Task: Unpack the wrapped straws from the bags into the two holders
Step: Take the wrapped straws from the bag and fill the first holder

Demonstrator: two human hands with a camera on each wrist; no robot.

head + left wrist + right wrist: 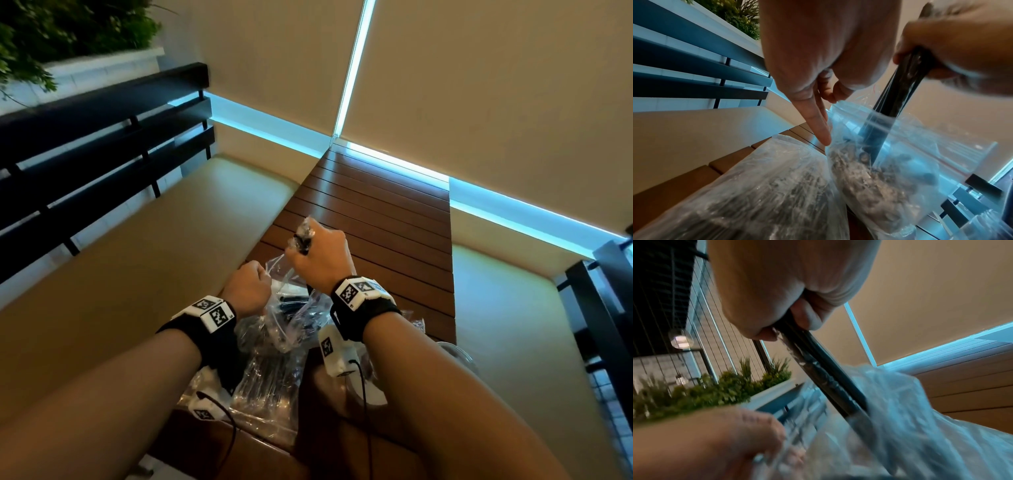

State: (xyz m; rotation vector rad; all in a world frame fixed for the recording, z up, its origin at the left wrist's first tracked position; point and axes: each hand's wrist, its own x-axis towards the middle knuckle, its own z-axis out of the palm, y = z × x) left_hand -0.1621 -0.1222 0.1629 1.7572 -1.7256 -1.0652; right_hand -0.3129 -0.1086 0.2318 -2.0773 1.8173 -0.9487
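My right hand [318,257] grips a bundle of black wrapped straws [303,236] and holds it upright, its lower ends still inside an open clear plastic bag [291,308]. In the right wrist view the straws [818,369] run from my fist down into the bag [900,418]. My left hand [248,289] pinches the bag's rim on the left; in the left wrist view one finger [822,126] lies straight along the bag [900,154]. More wrapped straws fill the bag's bottom. A second full bag [777,186] lies beside it. No holder shows plainly.
The bags lie on a brown slatted wooden table [376,212] running away from me. Cream bench cushions [154,257] flank it on both sides, with dark rails [85,137] behind the left one. A clear curved rim [460,354] peeks out beside my right forearm.
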